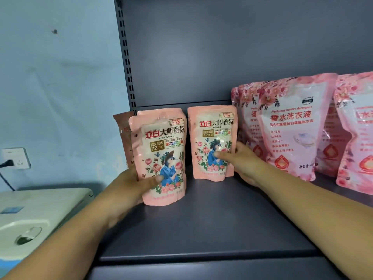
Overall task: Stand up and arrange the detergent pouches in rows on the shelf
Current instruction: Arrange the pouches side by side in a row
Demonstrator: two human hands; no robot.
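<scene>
Two small pink detergent pouches with a rose-and-figure print stand upright on the dark grey shelf [201,229]. My left hand [139,184] grips the left pouch [161,150] from its left side, thumb across the front. More pouches stand close behind it. My right hand [240,160] holds the right pouch [213,138] at its right edge, thumb pressed on the front. Both pouches stand a little apart from each other.
Larger pink pouches [292,126] stand in rows on the right part of the shelf. A brownish pouch [124,134] leans by the slotted upright [126,57]. Left of the shelf are a white appliance [36,215] and a wall socket [16,158].
</scene>
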